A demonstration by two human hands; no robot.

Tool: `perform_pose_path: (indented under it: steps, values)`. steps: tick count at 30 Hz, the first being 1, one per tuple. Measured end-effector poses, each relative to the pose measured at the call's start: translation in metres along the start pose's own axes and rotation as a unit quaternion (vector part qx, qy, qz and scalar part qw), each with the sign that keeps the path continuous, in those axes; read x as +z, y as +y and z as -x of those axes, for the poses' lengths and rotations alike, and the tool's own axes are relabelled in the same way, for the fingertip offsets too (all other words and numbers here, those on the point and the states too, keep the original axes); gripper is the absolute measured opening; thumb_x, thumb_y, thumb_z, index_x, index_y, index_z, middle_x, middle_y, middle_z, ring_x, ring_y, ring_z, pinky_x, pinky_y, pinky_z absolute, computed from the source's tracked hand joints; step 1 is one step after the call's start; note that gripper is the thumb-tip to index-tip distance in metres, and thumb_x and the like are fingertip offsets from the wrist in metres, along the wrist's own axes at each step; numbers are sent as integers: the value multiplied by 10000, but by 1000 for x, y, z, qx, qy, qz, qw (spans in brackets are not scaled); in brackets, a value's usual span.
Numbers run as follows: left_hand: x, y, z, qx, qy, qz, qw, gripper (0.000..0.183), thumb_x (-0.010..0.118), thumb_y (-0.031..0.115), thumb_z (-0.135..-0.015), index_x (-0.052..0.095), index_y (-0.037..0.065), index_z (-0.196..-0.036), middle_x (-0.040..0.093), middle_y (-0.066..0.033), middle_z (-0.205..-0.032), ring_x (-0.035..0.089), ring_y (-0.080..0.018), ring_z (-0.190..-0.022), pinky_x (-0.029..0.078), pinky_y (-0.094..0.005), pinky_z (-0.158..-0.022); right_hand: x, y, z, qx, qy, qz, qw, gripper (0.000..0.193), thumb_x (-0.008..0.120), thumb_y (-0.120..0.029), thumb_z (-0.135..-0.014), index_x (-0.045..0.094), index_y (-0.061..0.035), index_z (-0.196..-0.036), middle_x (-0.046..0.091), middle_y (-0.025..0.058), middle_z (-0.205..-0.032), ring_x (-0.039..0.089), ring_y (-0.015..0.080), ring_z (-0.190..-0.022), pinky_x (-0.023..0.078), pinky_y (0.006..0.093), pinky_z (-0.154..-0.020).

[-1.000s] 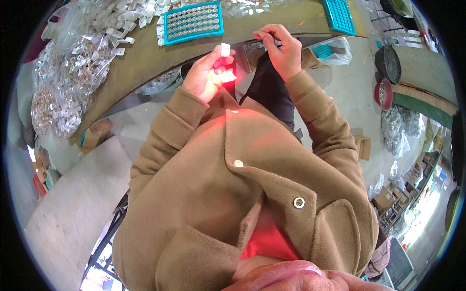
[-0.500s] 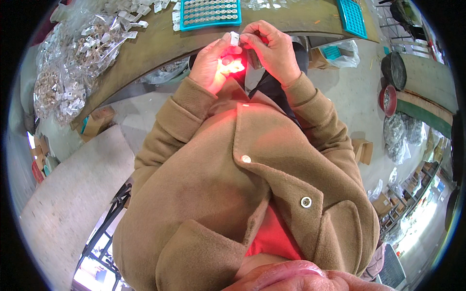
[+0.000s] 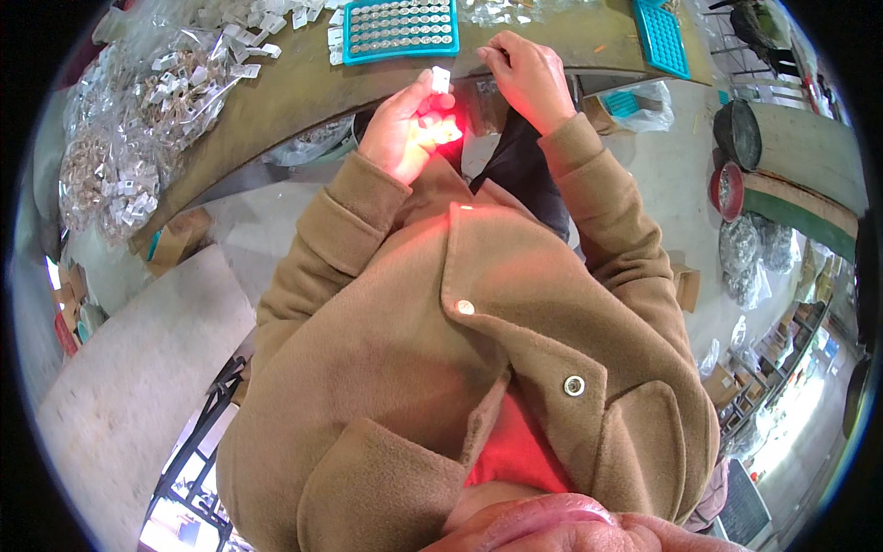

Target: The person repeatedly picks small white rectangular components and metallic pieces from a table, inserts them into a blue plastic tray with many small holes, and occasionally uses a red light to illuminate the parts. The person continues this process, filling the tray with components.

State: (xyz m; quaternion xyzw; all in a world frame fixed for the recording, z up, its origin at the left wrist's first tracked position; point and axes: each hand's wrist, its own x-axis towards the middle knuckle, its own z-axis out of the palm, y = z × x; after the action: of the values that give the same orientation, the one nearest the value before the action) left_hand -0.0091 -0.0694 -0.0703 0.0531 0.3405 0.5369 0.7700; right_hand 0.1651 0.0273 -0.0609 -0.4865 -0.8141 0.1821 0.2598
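One white piece (image 3: 441,81) is pinched in my left hand (image 3: 395,133), nearer than the blue tray (image 3: 401,58) on the counter (image 3: 299,97), its top probably kept clear; right hand (image 3: 531,78) apart, fingers narrow, contents I cannot tell.

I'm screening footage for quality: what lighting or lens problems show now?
Head view: red light floods the left hand, nearly white at its brightest; white glare burns out part of the lower right; fisheye curves the near edge of the table; the corners fall black.
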Motion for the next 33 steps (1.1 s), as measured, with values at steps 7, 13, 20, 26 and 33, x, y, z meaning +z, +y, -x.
perform_pose_path:
  steps: [7,13,20,26,33]
  values:
    - [0,-2,-3,3,25,-4,1000,252,583,316,-961,588,67,-999,591,-26,-776,471,-124,-626,433,-308,-620,4,13,-25,65,-75,89,991,262,643,-314,-874,688,-63,-932,672,134,-755,669,260,-685,518,356,-642]
    - [0,-1,-10,-5,11,2,1000,244,584,305,-961,587,63,-994,586,-29,-771,468,-115,-614,437,-308,-620,-13,26,-23,209,-141,-323,912,186,596,-153,-926,684,9,-942,678,50,-806,659,107,-719,521,217,-626]
    - [5,-3,-14,-13,30,-3,999,228,550,278,-980,567,57,-1030,593,-30,-791,429,-87,-589,422,-285,-612,-6,29,-16,127,-42,-248,960,170,597,-135,-916,683,-6,-984,688,68,-833,655,123,-717,522,249,-631]
    - [4,-4,-16,-16,38,-8,999,226,543,281,-984,565,63,-1042,592,-18,-794,415,-72,-585,418,-282,-615,0,26,-17,-72,42,39,996,165,625,-119,-873,687,-47,-1008,688,76,-786,641,123,-661,514,257,-636]
    - [7,-3,-15,-15,44,-8,999,243,554,302,-978,574,64,-1022,583,-15,-800,417,-72,-588,418,-279,-603,-12,31,-25,182,-39,-293,938,138,628,-139,-903,668,-27,-972,653,2,-785,587,60,-699,479,217,-638]
